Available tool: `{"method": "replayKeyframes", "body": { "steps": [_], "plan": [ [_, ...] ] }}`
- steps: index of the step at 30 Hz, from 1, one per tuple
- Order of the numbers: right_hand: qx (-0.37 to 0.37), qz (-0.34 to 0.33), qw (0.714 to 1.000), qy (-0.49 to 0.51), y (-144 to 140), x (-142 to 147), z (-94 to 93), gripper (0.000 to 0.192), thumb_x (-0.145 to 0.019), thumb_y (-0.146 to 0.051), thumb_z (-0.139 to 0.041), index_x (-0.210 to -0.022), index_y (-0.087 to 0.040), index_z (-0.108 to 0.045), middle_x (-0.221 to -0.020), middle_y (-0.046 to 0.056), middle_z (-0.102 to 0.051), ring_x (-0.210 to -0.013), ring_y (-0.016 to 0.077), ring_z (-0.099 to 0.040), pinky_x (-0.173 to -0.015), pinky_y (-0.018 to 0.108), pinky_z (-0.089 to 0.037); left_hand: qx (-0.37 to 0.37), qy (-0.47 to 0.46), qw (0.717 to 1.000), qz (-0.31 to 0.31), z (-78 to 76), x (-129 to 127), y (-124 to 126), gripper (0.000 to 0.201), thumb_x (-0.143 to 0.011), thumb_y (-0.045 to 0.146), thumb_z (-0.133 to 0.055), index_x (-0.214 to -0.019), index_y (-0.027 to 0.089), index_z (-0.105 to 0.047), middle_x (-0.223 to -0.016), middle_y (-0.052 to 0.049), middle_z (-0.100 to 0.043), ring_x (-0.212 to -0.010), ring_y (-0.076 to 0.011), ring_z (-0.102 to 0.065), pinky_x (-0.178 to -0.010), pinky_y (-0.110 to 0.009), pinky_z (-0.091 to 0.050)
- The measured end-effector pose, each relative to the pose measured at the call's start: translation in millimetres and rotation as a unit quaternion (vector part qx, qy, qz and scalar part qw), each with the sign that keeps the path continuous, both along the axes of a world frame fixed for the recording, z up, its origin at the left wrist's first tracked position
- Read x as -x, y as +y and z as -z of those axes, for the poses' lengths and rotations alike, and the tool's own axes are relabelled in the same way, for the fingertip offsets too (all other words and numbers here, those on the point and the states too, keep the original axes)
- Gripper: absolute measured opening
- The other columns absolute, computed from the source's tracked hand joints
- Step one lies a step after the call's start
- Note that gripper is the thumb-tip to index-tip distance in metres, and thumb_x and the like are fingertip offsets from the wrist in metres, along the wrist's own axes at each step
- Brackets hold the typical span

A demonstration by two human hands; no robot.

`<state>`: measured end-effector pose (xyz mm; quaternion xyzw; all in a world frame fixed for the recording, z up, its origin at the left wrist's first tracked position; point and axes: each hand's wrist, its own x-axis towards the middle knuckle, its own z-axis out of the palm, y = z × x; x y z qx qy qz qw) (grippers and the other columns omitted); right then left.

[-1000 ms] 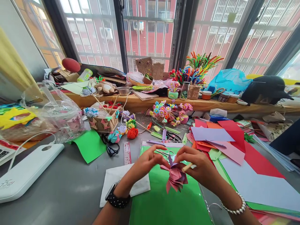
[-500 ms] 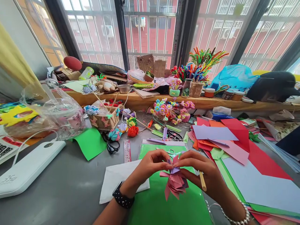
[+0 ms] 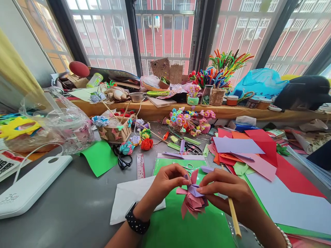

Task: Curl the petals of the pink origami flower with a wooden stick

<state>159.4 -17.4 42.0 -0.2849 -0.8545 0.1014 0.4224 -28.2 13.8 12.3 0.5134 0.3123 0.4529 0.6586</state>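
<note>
A paper flower (image 3: 193, 204) with pink petals and a purple strip (image 3: 194, 190) at its top is held between my hands, above a green folder (image 3: 178, 224). My left hand (image 3: 168, 184) is closed, thumb and forefinger pinching the purple strip on its left side. From the right, my right hand (image 3: 227, 189) presses fingertips on the purple paper and the flower's right edge. A thin wooden stick (image 3: 234, 218) is tucked between the fingers of that hand, slanting down. Scissors (image 3: 190, 166) lie partly hidden behind the flower.
Coloured paper sheets (image 3: 261, 151) pile up on the right. A white paper packet (image 3: 125, 198), a ruler (image 3: 140, 166) and a white power bank (image 3: 33, 186) lie to the left. Behind are a basket of paper flowers (image 3: 113, 132) and crocheted flowers (image 3: 183, 120).
My right hand has shifted slightly right and its fingers have slid along the purple strip, showing more of it. The stick has swung to show more length. My left hand keeps its pinch.
</note>
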Motion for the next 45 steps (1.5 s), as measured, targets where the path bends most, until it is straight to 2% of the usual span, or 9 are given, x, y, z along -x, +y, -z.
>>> {"method": "replayKeyframes", "body": {
  "steps": [14,16,18,20,22,25,27,33,45],
  "plan": [
    [0.001,0.010,0.999,0.039,2.1,1.3,7.8,0.011,-0.080,-0.017,-0.057,-0.081,-0.022,-0.066,-0.074,0.005,-0.071,-0.067,0.0152,-0.067,-0.056,0.024,-0.054,-0.001,-0.010,0.999,-0.042,4.1,-3.4,-0.8,0.018,-0.059,0.024,-0.072,-0.061,0.013,-0.058,-0.060,0.002,-0.058,-0.056,-0.0095,-0.053,-0.054,-0.020,-0.043],
    [0.012,0.025,0.999,0.040,3.8,-1.7,9.7,0.011,-0.080,-0.018,-0.056,-0.083,-0.022,-0.067,-0.077,0.005,-0.071,-0.069,0.0156,-0.067,-0.059,0.024,-0.055,-0.034,0.017,0.997,-0.064,4.4,-3.8,-2.0,0.017,-0.061,0.024,-0.071,-0.063,0.013,-0.058,-0.063,0.001,-0.059,-0.059,-0.0108,-0.055,-0.055,-0.021,-0.046],
    [0.034,0.069,0.996,0.040,5.2,-5.9,11.0,0.012,-0.080,-0.020,-0.056,-0.085,-0.022,-0.066,-0.081,0.005,-0.070,-0.069,0.0155,-0.065,-0.058,0.024,-0.054,-0.107,0.054,0.988,-0.102,4.4,-4.2,-4.0,0.013,-0.067,0.023,-0.068,-0.067,0.014,-0.059,-0.069,-0.001,-0.061,-0.067,-0.0132,-0.059,-0.061,-0.023,-0.050],
    [0.061,0.144,0.986,0.051,5.6,-9.5,11.8,0.012,-0.080,-0.025,-0.055,-0.084,-0.021,-0.066,-0.083,0.005,-0.067,-0.066,0.0155,-0.063,-0.055,0.024,-0.052,-0.218,0.096,0.959,-0.155,4.9,-5.0,-6.4,0.005,-0.072,0.019,-0.063,-0.072,0.015,-0.060,-0.076,-0.003,-0.063,-0.075,-0.0151,-0.061,-0.067,-0.026,-0.052],
    [0.082,0.201,0.974,0.063,5.0,-10.4,12.2,0.015,-0.080,-0.029,-0.054,-0.080,-0.021,-0.066,-0.080,0.005,-0.064,-0.063,0.0149,-0.060,-0.051,0.024,-0.050,-0.340,0.140,0.907,-0.207,6.5,-6.1,-8.5,0.004,-0.074,0.013,-0.060,-0.074,0.017,-0.060,-0.079,-0.004,-0.064,-0.079,-0.0156,-0.062,-0.071,-0.028,-0.053],
    [0.117,0.200,0.970,0.074,2.8,-5.8,12.7,0.016,-0.081,-0.031,-0.054,-0.076,-0.021,-0.065,-0.076,0.004,-0.060,-0.059,0.0129,-0.055,-0.044,0.021,-0.044,-0.472,0.183,0.825,-0.252,9.9,-7.8,-10.5,0.013,-0.073,0.006,-0.058,-0.077,0.018,-0.058,-0.079,-0.004,-0.065,-0.078,-0.0150,-0.063,-0.071,-0.028,-0.053],
    [0.142,0.184,0.969,0.084,1.7,-1.2,13.1,0.014,-0.080,-0.031,-0.055,-0.076,-0.021,-0.064,-0.075,0.003,-0.058,-0.055,0.0114,-0.052,-0.040,0.019,-0.040,-0.509,0.199,0.794,-0.268,11.9,-8.6,-11.5,0.016,-0.073,0.004,-0.058,-0.078,0.019,-0.057,-0.080,-0.004,-0.065,-0.078,-0.0146,-0.063,-0.070,-0.027,-0.054],
    [0.149,0.203,0.964,0.091,2.2,3.1,13.4,0.014,-0.079,-0.032,-0.057,-0.075,-0.019,-0.060,-0.071,0.002,-0.055,-0.055,0.0117,-0.050,-0.042,0.020,-0.039,-0.547,0.233,0.754,-0.280,15.8,-9.9,-15.0,0.017,-0.075,0.005,-0.055,-0.084,0.020,-0.054,-0.083,-0.005,-0.064,-0.081,-0.0161,-0.063,-0.070,-0.029,-0.054],
    [0.178,0.172,0.961,0.122,1.1,9.7,9.2,0.017,-0.079,-0.029,-0.056,-0.066,-0.019,-0.060,-0.065,0.000,-0.054,-0.059,0.0122,-0.052,-0.052,0.021,-0.041,-0.608,0.264,0.694,-0.281,22.8,-12.5,-17.2,0.021,-0.077,0.003,-0.053,-0.092,0.017,-0.057,-0.081,-0.005,-0.061,-0.083,-0.0145,-0.060,-0.073,-0.024,-0.052]
  ]
}}
